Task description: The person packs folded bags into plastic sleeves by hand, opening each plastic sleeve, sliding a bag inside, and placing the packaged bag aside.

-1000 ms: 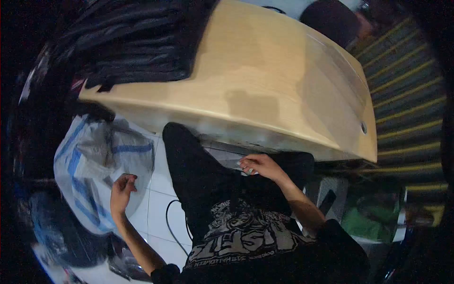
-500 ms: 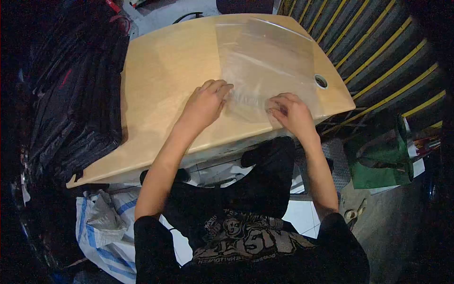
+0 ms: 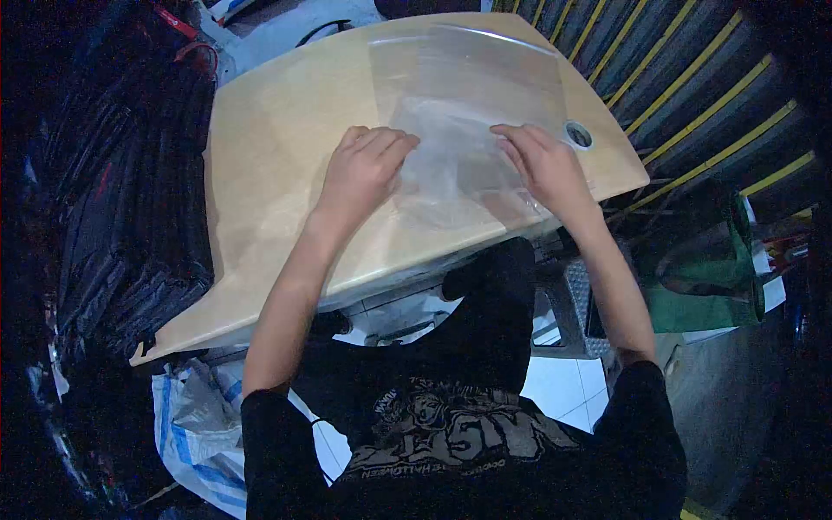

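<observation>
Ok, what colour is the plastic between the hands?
Clear: the plastic lets the tan tabletop show through, best seen in the head view.

Two hands [image 3: 364, 169] [image 3: 550, 169], one tabletop [image 3: 277, 130], one round hole [image 3: 578, 134], one striped sack [image 3: 195, 442]

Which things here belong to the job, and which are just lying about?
Likely in use:
clear plastic, at your left hand and right hand
table, beneath it

Likely just lying about:
black stack, at the table's left
blue-striped sack, lower left
green item, right side
</observation>
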`<action>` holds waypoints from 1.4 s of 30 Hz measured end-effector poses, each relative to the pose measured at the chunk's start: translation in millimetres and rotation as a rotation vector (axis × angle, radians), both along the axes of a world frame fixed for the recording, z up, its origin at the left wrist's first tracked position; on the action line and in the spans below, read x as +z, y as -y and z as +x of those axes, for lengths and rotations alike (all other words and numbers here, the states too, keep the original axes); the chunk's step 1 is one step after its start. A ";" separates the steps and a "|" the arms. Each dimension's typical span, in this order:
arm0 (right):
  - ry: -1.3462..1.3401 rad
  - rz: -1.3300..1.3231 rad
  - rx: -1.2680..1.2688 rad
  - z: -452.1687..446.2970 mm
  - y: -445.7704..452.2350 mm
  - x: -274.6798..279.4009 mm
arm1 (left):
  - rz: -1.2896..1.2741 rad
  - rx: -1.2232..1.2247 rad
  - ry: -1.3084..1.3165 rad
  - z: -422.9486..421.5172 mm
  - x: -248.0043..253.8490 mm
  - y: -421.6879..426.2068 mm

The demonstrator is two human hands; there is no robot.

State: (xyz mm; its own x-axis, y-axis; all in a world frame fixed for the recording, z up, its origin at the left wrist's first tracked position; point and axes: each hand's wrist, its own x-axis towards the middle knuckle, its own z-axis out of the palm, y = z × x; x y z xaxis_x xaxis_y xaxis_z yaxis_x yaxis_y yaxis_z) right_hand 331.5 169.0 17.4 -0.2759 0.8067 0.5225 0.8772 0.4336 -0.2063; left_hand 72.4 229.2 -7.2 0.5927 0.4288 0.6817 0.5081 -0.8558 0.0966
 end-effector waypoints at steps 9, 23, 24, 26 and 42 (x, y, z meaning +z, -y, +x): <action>-0.034 0.075 0.029 23.3 -11.2 24.2 | 0.188 0.148 0.262 19.2 32.1 -8.5; -0.688 -0.513 0.014 61.5 -29.8 36.6 | -0.184 -0.129 -0.167 96.0 -32.9 44.0; -0.669 -0.400 -0.017 72.9 -35.5 47.0 | -0.239 -0.126 -0.192 95.3 -32.2 44.6; -0.573 -0.096 -0.145 102.6 -50.3 76.3 | -0.340 -0.110 -0.239 93.0 -23.4 43.8; -0.388 0.400 -0.147 130.1 42.5 241.6 | -0.669 -0.061 0.418 226.7 5.1 -168.6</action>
State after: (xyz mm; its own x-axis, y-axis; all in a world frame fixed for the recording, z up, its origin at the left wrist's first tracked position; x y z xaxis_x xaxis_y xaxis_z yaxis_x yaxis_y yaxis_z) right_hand 461.5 126.6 259.0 0.0972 0.5409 0.8355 0.8270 0.4231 -0.3701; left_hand 299.2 397.8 -2.1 0.3804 0.8012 0.4619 0.2700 -0.5739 0.7731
